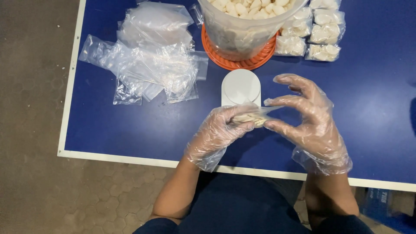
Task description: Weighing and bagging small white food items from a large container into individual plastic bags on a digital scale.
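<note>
Both my hands wear loose clear plastic gloves. My left hand (219, 130) and my right hand (310, 119) together grip a small clear bag (253, 116) filled with pale whitish pieces, held just above the blue table (368, 99). Right behind the bag stands a small white scale (240, 86) with a round platform. Beyond the scale a large clear tub (242, 26) full of the same white pieces sits on an orange lid (238, 63).
A loose heap of empty clear bags (151, 56) lies at the left of the table. Several filled small bags (314, 32) lie in rows at the back right. The table's white front edge (130, 158) runs near my body, with brown patterned floor (34, 130) on the left.
</note>
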